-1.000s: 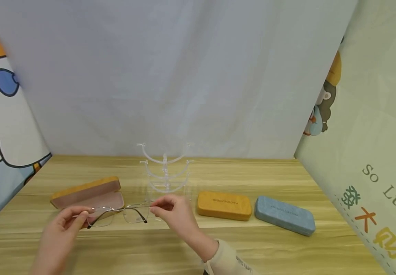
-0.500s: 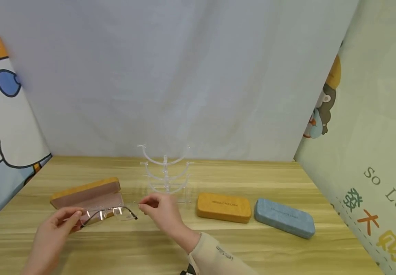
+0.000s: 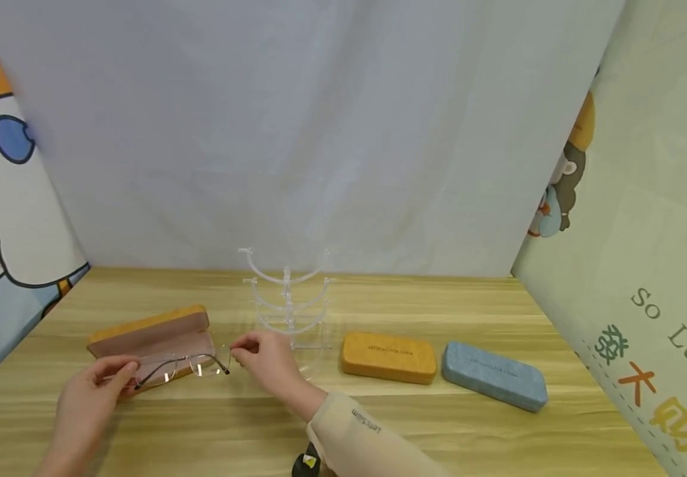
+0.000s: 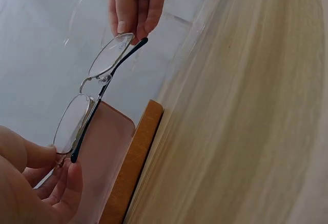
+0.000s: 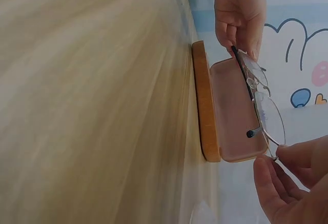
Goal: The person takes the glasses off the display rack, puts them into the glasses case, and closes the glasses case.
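Note:
A pair of thin metal-rimmed eyeglasses with dark temple tips is held between both hands, its temples folded in. My left hand pinches the frame at its left end, thumb against fingers. At the other end my right hand pinches the corner by the hinge, as the right wrist view shows. Below and behind the glasses an orange glasses case lies open with its pink lining showing; the glasses overlap it in the head view. Part of the case's near side is hidden by the left hand and the glasses.
Just behind the right hand stands a clear, tiered eyeglass display stand. A closed yellow glasses case and a closed blue one lie to the right on the wooden table. Cloth walls enclose the back and sides.
Both hands have carried the glasses leftward, from in front of the case's right end to over the open case. The other cases and the stand have stayed put.

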Action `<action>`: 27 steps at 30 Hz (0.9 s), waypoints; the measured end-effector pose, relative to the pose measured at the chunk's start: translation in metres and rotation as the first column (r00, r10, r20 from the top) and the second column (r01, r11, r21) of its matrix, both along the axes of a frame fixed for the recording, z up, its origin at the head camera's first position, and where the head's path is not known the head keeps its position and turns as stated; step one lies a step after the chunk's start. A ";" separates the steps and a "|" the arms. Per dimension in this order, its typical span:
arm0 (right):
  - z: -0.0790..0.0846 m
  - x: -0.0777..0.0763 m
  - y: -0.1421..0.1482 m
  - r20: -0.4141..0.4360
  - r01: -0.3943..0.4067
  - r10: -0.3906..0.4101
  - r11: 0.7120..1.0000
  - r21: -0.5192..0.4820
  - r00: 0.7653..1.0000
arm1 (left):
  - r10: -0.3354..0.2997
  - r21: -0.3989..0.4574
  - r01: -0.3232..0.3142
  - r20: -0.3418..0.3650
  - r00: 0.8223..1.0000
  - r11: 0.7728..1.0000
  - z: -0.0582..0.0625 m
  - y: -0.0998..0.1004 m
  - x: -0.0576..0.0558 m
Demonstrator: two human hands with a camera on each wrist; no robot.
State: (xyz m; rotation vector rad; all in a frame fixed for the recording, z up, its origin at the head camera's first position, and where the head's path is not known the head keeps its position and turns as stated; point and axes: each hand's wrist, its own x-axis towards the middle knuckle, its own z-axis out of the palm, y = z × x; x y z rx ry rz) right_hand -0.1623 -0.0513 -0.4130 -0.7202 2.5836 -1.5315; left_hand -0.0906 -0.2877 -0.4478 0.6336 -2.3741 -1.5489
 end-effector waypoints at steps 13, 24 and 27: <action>-0.012 -0.011 -0.021 0.025 0.053 -0.054 0.998 0.027 0.998 | -0.034 0.163 0.040 -0.037 0.999 0.986 0.005 -0.001 0.005; -0.014 -0.019 -0.049 0.058 0.142 -0.143 0.990 0.010 0.988 | 0.074 0.210 -0.087 0.072 0.995 0.974 0.006 -0.005 0.004; -0.016 -0.021 -0.057 0.093 0.190 -0.187 0.981 -0.029 0.978 | 0.069 0.209 -0.083 0.073 0.995 0.974 0.007 -0.004 0.004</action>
